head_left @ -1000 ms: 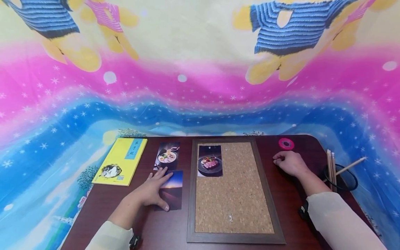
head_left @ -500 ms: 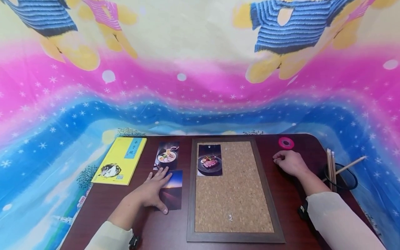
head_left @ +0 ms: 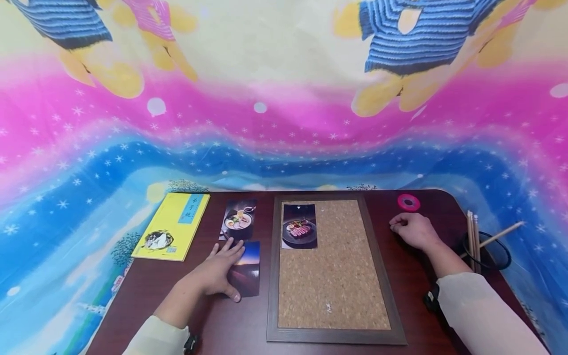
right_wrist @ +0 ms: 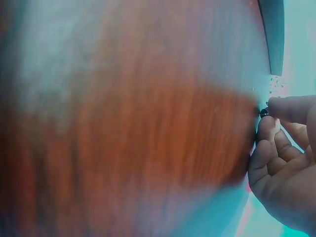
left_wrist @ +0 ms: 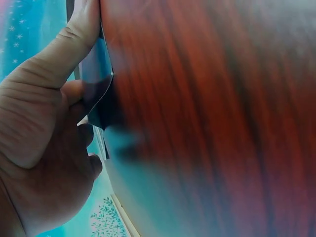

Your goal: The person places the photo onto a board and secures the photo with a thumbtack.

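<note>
My left hand (head_left: 217,271) lies with fingers spread over the left side of a sunset photo (head_left: 248,266) on the table. Its thumb (left_wrist: 59,54) reaches the photo's near end, and its fingertips come close to a ramen photo (head_left: 238,221) farther back. At the right, my right hand (head_left: 414,230) rests on the table with curled fingers. In the right wrist view, a small shiny dark pin-like thing (right_wrist: 264,112) is pinched between thumb and finger. Between the hands lies a wood-framed cork board (head_left: 333,276); a photo of sliced meat (head_left: 299,234) is pinned at its upper left.
A yellow book (head_left: 173,227) lies at the back left. A round pink case (head_left: 408,202) sits just behind my right hand. Beside my right forearm stands a black wire cup (head_left: 507,254) with several pencils (head_left: 474,241). A printed cloth (head_left: 275,128) hangs around the table.
The head view has shifted very slightly. Both hands, the photos and the board stay where they were.
</note>
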`<action>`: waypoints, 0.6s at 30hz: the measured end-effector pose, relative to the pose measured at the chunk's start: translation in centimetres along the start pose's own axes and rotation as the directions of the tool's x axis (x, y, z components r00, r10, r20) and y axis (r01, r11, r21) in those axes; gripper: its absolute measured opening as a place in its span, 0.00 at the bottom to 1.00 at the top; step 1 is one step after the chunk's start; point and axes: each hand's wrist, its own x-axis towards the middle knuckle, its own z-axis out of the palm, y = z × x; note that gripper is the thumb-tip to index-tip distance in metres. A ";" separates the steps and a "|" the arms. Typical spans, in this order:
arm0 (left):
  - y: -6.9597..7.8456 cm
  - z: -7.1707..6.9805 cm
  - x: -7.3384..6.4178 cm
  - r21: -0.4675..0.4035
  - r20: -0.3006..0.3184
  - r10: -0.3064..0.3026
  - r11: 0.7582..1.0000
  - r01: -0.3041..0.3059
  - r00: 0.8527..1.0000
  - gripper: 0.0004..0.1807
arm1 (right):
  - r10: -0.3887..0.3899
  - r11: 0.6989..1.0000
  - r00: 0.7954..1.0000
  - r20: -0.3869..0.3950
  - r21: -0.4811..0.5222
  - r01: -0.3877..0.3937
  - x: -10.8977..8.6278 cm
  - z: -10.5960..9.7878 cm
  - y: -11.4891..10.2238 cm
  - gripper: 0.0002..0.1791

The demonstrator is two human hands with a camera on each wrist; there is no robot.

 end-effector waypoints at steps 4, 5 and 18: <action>0.2 0.0 -0.1 -0.020 -0.005 -0.010 1.000 0.010 1.000 0.74 | -0.005 1.000 1.000 0.002 0.018 0.005 -0.2 -0.3 -0.1 0.11; 0.2 0.0 -0.1 -0.026 -0.009 -0.014 1.000 0.014 1.000 0.75 | -0.003 1.000 1.000 0.005 0.025 0.003 -0.2 -0.4 -0.2 0.11; 0.8 -0.6 -0.2 -0.025 -0.053 0.003 1.000 -0.004 0.999 0.79 | 0.006 0.999 1.000 0.015 0.032 -0.007 -0.8 -0.6 -0.7 0.11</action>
